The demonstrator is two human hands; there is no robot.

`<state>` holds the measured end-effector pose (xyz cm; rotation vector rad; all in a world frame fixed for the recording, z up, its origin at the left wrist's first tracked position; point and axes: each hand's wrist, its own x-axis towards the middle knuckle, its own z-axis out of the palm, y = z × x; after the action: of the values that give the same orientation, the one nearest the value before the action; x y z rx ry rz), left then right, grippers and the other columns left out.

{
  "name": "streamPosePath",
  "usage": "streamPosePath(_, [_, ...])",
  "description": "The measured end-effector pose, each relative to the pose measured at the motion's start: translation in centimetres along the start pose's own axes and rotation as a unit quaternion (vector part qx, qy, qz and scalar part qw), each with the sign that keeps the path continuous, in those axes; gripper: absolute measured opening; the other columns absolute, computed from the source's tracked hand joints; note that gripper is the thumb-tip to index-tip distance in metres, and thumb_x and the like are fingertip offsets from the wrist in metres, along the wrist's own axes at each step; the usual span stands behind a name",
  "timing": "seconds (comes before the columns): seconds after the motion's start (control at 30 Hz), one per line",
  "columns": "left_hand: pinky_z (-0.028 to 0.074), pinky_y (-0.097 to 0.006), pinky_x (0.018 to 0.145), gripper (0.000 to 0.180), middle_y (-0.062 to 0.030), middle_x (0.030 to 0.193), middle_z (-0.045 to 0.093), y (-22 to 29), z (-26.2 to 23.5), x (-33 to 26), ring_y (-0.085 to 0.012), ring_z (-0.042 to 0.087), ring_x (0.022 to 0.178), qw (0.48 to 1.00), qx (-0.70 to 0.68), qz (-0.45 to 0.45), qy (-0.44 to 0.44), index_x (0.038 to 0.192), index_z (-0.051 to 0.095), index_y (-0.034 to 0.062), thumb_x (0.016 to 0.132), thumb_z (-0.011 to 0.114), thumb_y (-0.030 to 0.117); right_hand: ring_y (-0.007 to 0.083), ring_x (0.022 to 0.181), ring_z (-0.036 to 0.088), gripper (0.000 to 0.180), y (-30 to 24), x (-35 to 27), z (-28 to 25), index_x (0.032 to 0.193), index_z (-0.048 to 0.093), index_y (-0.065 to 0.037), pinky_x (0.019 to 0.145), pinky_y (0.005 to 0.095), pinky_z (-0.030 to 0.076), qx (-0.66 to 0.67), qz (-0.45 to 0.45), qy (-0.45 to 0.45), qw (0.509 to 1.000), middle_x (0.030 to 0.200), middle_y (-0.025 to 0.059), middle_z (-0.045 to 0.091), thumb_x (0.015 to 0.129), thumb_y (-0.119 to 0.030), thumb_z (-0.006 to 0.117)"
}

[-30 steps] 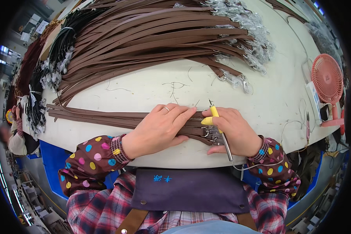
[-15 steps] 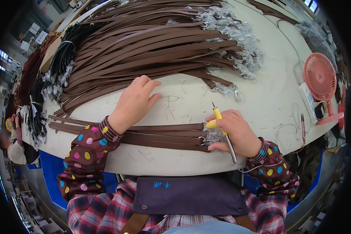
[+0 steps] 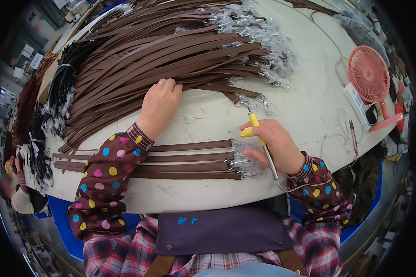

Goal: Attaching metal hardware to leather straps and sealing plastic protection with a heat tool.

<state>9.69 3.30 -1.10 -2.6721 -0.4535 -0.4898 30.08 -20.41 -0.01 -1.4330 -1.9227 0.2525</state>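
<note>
blue writing (image 3: pixel 187 221) on purple apron (image 3: pixel 226 236) — right fingers (image 3: pixel 269 125) clamp yellow tool (image 3: pixel 262 141) — left fingers (image 3: pixel 169 86) at straps (image 3: pixel 189 60), grip unclear.

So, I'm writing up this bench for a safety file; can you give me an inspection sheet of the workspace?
Surface: pale table, strewn with straps.
Job's things: brown straps side by side, plastic-wrapped clasps at their right ends; larger strap pile beyond.
Clutter: loose dark threads between row and pile.
Hands: left hand at the pile's near edge, grip unclear; right hand holding a yellow-handled tool.
Cables: tool cord crossing the right sleeve.
Surroundings: pink fan right; black bundle left; another person far left.
</note>
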Motion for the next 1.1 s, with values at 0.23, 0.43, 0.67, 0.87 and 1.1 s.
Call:
streamPosePath(0.23, [0.049,-0.031,0.063,0.027,-0.0048,0.083,0.054,0.6,-4.0,-3.5,-0.0213,0.057,0.075,0.993,-0.106,0.024,0.05,0.095,0.062,0.006,0.068,0.066,0.002,0.0288,0.096,0.057,0.036,0.4,-0.5,-1.2,0.105,0.055,-0.007,0.086,0.0382,0.044,-0.032,0.013,0.031,0.999,0.107,0.0065,0.062,0.076,-0.017,0.074])
streamPosePath(0.43, [0.047,-0.033,0.068,0.032,-0.0033,0.084,0.054,-1.8,-5.7,-8.7,-0.0211,0.055,0.074,0.988,-0.136,0.068,-0.009,0.098,0.062,0.007,0.067,0.067,0.002,0.0291,0.094,0.057,0.034,0.7,0.1,-1.7,0.104,0.056,-0.007,0.084,0.0375,0.045,-0.044,0.006,0.038,0.998,0.105,0.0071,0.062,0.076,-0.014,0.074])
streamPosePath(0.67, [0.044,-0.037,0.082,0.041,-0.0113,0.105,0.055,-0.1,-6.3,-5.0,-0.0305,0.053,0.095,0.963,-0.227,-0.058,-0.137,0.114,0.057,0.0059,0.077,0.071,0.017,0.0283,0.078,0.061,0.023,1.8,1.0,-0.6,0.1,0.059,-0.007,0.07,0.034,0.048,-0.088,0.056,0.054,0.993,0.089,0.0095,0.064,0.08,-0.009,0.07])
streamPosePath(0.87, [0.045,-0.038,0.081,0.038,-0.012,0.1,0.058,4.2,-2.4,-0.6,-0.0305,0.054,0.094,0.96,-0.276,-0.042,-0.029,0.115,0.058,0.0088,0.08,0.069,0.021,0.0262,0.071,0.061,0.02,1.9,2.7,0.1,0.098,0.061,-0.005,0.064,0.0326,0.049,-0.084,-0.011,0.124,0.989,0.085,0.0098,0.066,0.079,-0.002,0.068])
streamPosePath(1.1, [0.044,-0.027,0.06,0.025,-0.0055,0.083,0.058,3.5,-3.2,-1.7,-0.0153,0.049,0.063,0.861,-0.466,-0.137,-0.151,0.101,0.064,0.005,0.078,0.071,0.009,0.0264,0.073,0.057,0.029,1.8,3.4,1.4,0.097,0.06,-0.005,0.063,0.0328,0.047,-0.104,-0.022,0.08,0.991,0.082,0.0086,0.062,0.073,-0.008,0.075])
